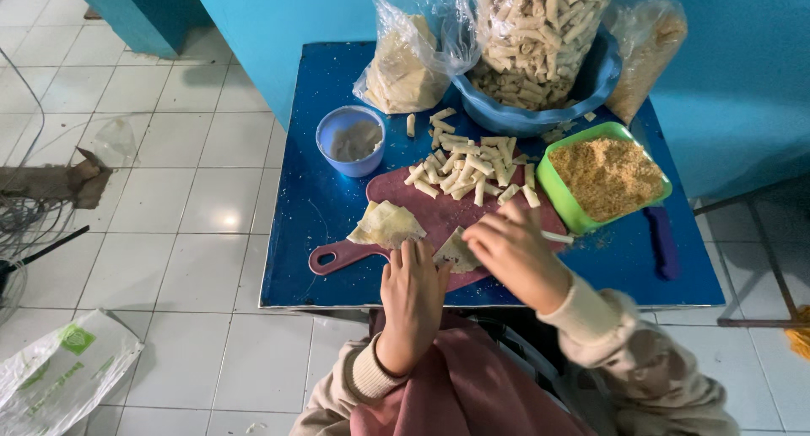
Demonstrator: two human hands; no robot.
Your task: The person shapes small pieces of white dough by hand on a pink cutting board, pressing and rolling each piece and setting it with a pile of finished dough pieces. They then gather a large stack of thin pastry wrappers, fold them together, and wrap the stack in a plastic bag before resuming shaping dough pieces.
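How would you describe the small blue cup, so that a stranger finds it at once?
Start at the blue table. Near its far left corner, left of the pile of rolls on the cutting board, stands the small blue cup. It alone is round, light blue, and holds pale grey paste.

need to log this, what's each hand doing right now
Left hand: fingers flat on the wrapper piece, pressing, not gripping.
Right hand: closed on a thin white utensil over the same piece.

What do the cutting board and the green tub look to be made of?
Cutting board: likely plastic, a matte maroon slab moulded in one piece with its handle. Green tub: likely plastic too, bright uniform colour, thin smooth rim, slight sheen.
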